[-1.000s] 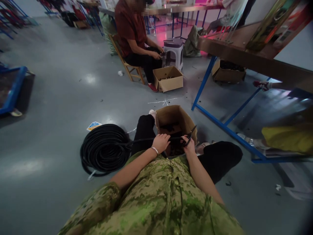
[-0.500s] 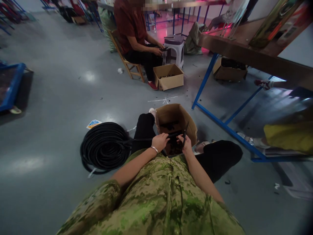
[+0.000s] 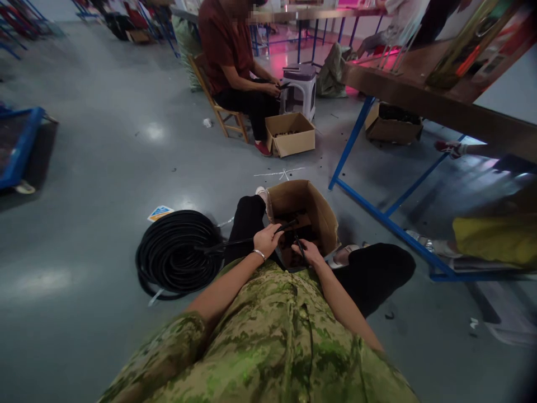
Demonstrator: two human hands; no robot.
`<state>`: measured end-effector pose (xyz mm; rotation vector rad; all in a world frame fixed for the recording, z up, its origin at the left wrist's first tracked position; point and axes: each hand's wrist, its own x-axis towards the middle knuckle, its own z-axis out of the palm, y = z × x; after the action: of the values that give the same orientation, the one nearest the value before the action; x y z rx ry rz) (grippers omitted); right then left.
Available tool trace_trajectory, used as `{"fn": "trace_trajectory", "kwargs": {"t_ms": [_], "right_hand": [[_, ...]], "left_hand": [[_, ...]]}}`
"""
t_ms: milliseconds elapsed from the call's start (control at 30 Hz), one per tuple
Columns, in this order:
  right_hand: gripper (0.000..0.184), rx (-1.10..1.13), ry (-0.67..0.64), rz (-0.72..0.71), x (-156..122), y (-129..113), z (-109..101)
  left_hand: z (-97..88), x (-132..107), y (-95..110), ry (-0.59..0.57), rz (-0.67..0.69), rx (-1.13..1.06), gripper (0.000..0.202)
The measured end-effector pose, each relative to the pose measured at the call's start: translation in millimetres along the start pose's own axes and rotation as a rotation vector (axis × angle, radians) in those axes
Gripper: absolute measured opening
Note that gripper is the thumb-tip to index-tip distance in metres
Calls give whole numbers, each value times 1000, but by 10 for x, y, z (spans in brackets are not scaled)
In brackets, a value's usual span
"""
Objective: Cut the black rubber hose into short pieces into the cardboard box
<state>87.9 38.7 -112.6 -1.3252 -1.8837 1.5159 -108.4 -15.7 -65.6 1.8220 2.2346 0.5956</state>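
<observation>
My left hand (image 3: 267, 240) is closed around a black tube (image 3: 239, 243), whose free end pokes out past my fingers over the box. The tube runs left to a large black coil of the same tubing (image 3: 157, 260) lying on the floor. My right hand (image 3: 311, 253) grips dark scissors (image 3: 299, 244), with the blades pointing up close to the tube's end. Whether the blades touch the tube is hard to see. Between my legs, below both hands, stands an open cardboard box (image 3: 321, 215) with dark pieces inside.
A co-worker (image 3: 224, 56) sits on a wooden chair ahead, beside another cardboard box (image 3: 296, 144) and a plastic stool (image 3: 311, 98). To the right is a table with blue legs (image 3: 352, 143). A blue cart (image 3: 25, 145) stands at the left.
My left hand has shifted slightly left, and the tube's end now tilts upward. My right hand has moved left and down, bringing the scissors closer to my left hand.
</observation>
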Motion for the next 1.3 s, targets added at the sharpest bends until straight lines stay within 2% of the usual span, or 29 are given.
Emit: {"fn": "trace_trajectory", "kwargs": {"t_ms": [233, 533, 767, 1067, 1300], "right_hand": [[38, 113, -50, 11, 4, 3, 40], [42, 277, -38, 41, -15, 11, 133], [39, 195, -17, 26, -6, -2, 108], [41, 233, -15, 32, -37, -26, 115], [39, 137, -44, 32, -31, -52, 58]], "left_hand": [[15, -23, -1, -48, 51, 19, 37], [35, -45, 5, -57, 68, 24, 38], [38, -44, 4, -51, 57, 41, 37], [9, -37, 8, -75, 80, 63, 37], [31, -15, -31, -94, 112, 75, 35]]}}
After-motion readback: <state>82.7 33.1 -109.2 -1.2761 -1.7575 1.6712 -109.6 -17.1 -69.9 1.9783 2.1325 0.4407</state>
